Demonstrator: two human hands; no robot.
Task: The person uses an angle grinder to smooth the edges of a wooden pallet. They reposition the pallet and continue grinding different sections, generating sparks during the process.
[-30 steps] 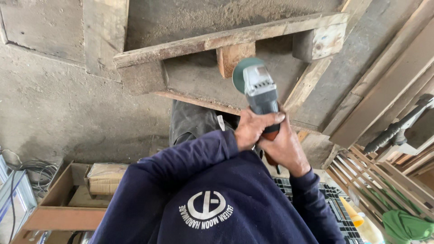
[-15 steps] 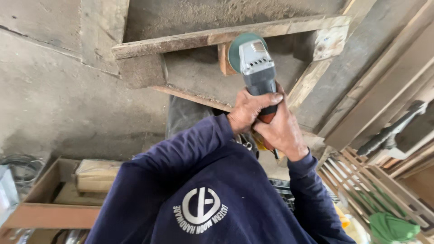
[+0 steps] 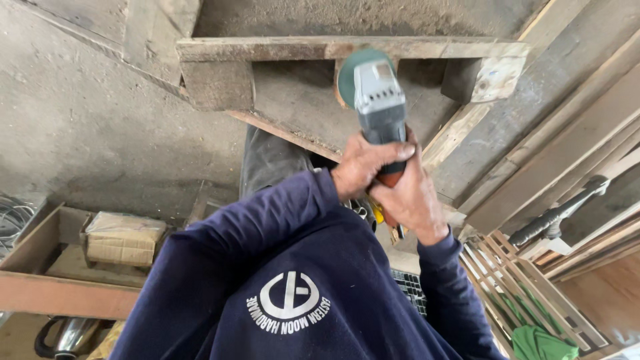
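- Up goes the angle grinder (image 3: 379, 100), disc now against the pallet's (image 3: 347, 48) middle block.
- Left hand (image 3: 363, 170) and right hand (image 3: 407, 197) both clamp its handle: cutting contact looks made.

Lower left of my view: a rectangular package (image 3: 124, 238) wrapped in brown paper under clear film lies inside an open wooden crate (image 3: 40, 267), against its far wall. On my dark blue sweatshirt (image 3: 220, 280), a white round emblem (image 3: 290, 295) with curved white lettering beneath it. I see no signs or screens.
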